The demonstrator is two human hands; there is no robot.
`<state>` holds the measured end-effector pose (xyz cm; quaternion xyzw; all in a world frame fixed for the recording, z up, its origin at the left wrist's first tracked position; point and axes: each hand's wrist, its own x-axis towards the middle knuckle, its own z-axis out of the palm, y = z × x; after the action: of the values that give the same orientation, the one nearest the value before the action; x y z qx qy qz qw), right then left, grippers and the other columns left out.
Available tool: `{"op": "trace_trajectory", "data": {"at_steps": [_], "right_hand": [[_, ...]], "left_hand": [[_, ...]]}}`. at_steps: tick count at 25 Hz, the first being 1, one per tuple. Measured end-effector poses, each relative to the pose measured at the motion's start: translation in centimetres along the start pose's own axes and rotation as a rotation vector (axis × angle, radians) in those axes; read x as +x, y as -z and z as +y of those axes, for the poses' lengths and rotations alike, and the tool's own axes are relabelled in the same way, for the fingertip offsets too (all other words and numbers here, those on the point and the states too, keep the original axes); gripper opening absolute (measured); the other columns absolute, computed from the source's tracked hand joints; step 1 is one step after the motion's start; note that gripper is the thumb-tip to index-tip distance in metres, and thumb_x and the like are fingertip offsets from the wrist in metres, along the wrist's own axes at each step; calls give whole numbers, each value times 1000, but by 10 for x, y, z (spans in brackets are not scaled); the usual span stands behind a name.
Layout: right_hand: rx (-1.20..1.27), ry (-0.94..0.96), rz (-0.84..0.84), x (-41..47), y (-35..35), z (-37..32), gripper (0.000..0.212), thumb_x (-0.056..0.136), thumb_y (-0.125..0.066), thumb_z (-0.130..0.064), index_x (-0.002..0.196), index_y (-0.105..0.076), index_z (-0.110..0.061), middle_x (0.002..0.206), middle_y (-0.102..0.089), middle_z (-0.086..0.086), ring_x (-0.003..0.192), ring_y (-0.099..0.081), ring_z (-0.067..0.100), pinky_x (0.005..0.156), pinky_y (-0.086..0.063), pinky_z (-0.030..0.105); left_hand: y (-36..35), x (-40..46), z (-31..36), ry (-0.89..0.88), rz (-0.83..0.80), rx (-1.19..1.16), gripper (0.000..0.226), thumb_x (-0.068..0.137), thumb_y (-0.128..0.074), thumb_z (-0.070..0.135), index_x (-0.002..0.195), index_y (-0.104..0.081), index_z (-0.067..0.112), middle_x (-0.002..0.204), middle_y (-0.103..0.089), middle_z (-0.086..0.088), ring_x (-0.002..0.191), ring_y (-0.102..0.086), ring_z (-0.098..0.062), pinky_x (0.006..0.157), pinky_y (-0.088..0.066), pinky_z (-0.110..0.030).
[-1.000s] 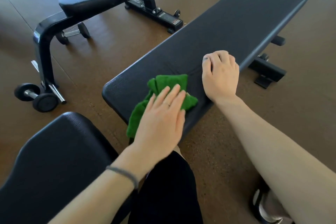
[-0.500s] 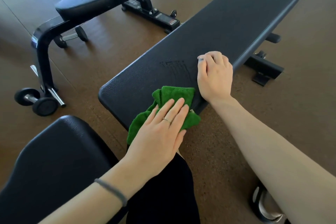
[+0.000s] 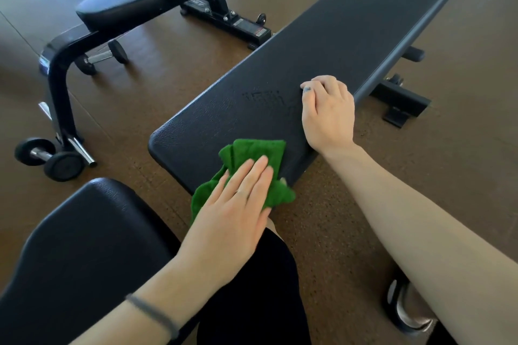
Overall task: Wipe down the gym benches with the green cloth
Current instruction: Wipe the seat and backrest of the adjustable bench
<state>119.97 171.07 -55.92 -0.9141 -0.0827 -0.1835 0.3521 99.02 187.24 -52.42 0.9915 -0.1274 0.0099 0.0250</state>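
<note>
Left hand (image 3: 235, 204): fingers straight & together, flat on the green cloth (image 3: 252, 159), pressing it onto the near end of the flat bench (image 3: 336, 45). Slightly motion-blurred; thumb not visible.
Green cloth: bunched, partly under the palm; front part on the pad near its closest corner, rest spills over the pad's near edge. How much hangs below – hidden by hand.
Right hand (image 3: 328, 112): rests on the pad near its right-side edge, fingers curled under, knuckles up, nothing visibly held. Fingertips mostly tucked out of sight.
Flat bench: black textured pad, runs diagonally to upper right. Embossed mark beside right hand, unreadable. Frame underneath mostly hidden, only feet show at right.
Second bench (image 3: 84, 246): black pad at lower left, cut off by frame edge.
Third bench (image 3: 120, 5): upper left, small seat pad on curved black frame; top cut off.
Dumbbells (image 3: 49, 158): on floor by that frame, one partly behind it.
Shoe (image 3: 403, 311): lower right, largely covered by right forearm.
</note>
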Motion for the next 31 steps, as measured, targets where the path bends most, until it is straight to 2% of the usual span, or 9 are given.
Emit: {"op": "trace_trajectory", "data": {"at_steps": [2,8,14,16,20,22,26,28,31], "right_hand": [[-14,-8,10,-2,-3,-3,44,103,-31,-28,110,-73,-18,121,-64,-2,118,-56,20,105,-40,37],[4,-18,-45,3,3,1,43,104,-29,-26,115,-70,-14,123,-64,1,119,-55,21,105,-38,35],[-61,44,-23,-4,1,1,37,104,-33,-26,109,-67,-11,118,-65,3,114,-56,26,102,-37,35],[-60,48,-27,-4,1,-2,38,104,-32,-27,107,-67,-12,117,-64,2,112,-56,25,101,-38,35],[-79,74,-86,-2,7,0,40,105,-31,-31,110,-66,-14,117,-63,2,112,-55,25,100,-39,37],[-141,127,-123,10,13,4,43,105,-29,-34,108,-67,-15,113,-62,3,107,-54,26,95,-42,41],[-196,274,-195,59,11,17,45,104,-32,-37,93,-67,-9,100,-64,10,93,-57,35,79,-45,46],[-151,321,-202,75,5,28,46,103,-32,-35,94,-68,-9,100,-64,10,93,-57,35,78,-45,46],[-46,286,-186,79,1,36,42,104,-34,-30,96,-71,-11,104,-66,6,93,-58,30,82,-46,44]], "left_hand": [[2,-10,-8,19,-22,1,62,103,-31,40,159,-34,12,168,-26,-3,156,-24,-22,124,-26,-43],[0,92,11,103,-47,-151,59,108,-30,39,162,-24,15,171,-18,-2,158,-12,-20,128,-16,-45],[10,20,-19,-36,-71,-172,64,103,-21,48,162,-26,22,170,-16,9,158,-11,-11,128,-11,-37],[8,57,-28,25,-42,-173,60,105,-26,46,161,-28,25,169,-19,11,157,-13,-11,128,-10,-38],[6,155,-34,328,-25,-237,56,109,-31,40,162,-23,24,171,-16,7,158,-10,-14,129,-7,-43],[6,154,-20,396,-11,-242,57,109,-30,39,163,-20,23,172,-13,6,158,-8,-15,129,-5,-42],[4,90,28,365,3,-225,60,106,-23,45,163,-18,25,170,-10,12,158,-6,-12,129,-6,-40],[3,109,9,380,8,-207,60,104,-27,44,161,-26,26,169,-18,10,157,-14,-14,128,-13,-42],[2,175,-46,608,72,-171,53,107,-35,38,158,-34,23,169,-26,3,156,-22,-18,127,-16,-44]]}}
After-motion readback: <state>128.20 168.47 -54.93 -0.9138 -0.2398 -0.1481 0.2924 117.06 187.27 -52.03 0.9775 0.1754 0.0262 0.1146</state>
